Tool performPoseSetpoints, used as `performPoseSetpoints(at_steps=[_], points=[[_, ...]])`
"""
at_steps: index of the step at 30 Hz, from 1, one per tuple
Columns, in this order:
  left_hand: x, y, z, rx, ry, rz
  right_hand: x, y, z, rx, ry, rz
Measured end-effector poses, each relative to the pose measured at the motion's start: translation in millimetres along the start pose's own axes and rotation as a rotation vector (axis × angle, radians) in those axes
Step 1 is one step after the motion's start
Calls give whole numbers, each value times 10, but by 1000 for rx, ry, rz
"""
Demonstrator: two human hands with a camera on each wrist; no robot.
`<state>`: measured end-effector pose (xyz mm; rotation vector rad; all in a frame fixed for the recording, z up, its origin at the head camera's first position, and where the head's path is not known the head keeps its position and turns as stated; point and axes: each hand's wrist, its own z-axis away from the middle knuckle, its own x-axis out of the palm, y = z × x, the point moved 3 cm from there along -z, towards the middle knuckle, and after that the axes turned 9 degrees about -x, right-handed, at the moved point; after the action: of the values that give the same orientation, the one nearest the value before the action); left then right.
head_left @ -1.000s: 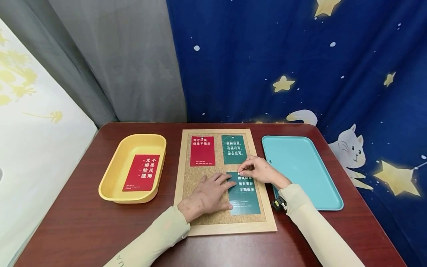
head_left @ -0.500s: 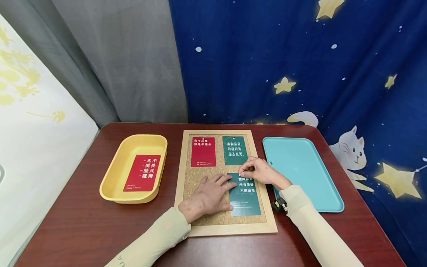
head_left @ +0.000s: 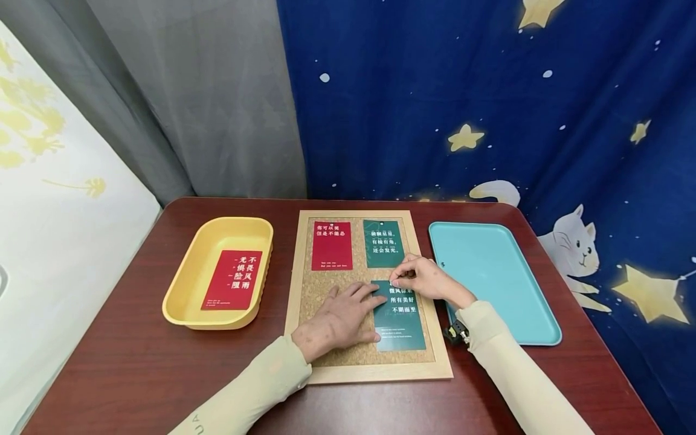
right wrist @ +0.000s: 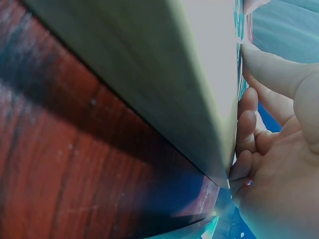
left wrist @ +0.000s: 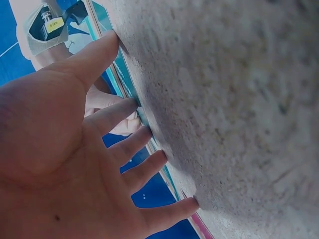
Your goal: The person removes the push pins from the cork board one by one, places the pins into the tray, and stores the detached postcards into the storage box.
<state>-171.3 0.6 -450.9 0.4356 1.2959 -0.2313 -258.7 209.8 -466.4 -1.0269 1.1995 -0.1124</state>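
A wood-framed corkboard [head_left: 326, 308] lies in the middle of the table. On its lower right is a green card [head_left: 402, 326] with white writing. My left hand [head_left: 342, 317] rests with fingers spread on the cork and the card's left edge. At the card's top edge, my right hand [head_left: 426, 278] pinches a small pale pushpin [head_left: 391, 283] between thumb and forefinger, mostly hidden by the fingertips. Higher on the board are a red card [head_left: 331, 251] and a second green card [head_left: 383, 248], each with a small pin at its top. The left wrist view shows my spread fingers [left wrist: 144, 172] against the cork.
To the left stands a yellow tray [head_left: 185, 302] holding another red card [head_left: 232, 281]. A flat turquoise tray [head_left: 500, 284] lies to the right, partly behind my right forearm, with a tiny dark object [head_left: 443, 264] at its left edge. Curtains hang behind the table.
The head view has shifted slightly. Both hands keep their places on the board, and the cards have not moved on it.
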Motion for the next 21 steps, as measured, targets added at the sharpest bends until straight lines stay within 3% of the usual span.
performPoseSetpoints(at_steps=[21], points=[[-10, 14, -9, -8, -18, -7, 6, -10, 12, 2, 7, 19]])
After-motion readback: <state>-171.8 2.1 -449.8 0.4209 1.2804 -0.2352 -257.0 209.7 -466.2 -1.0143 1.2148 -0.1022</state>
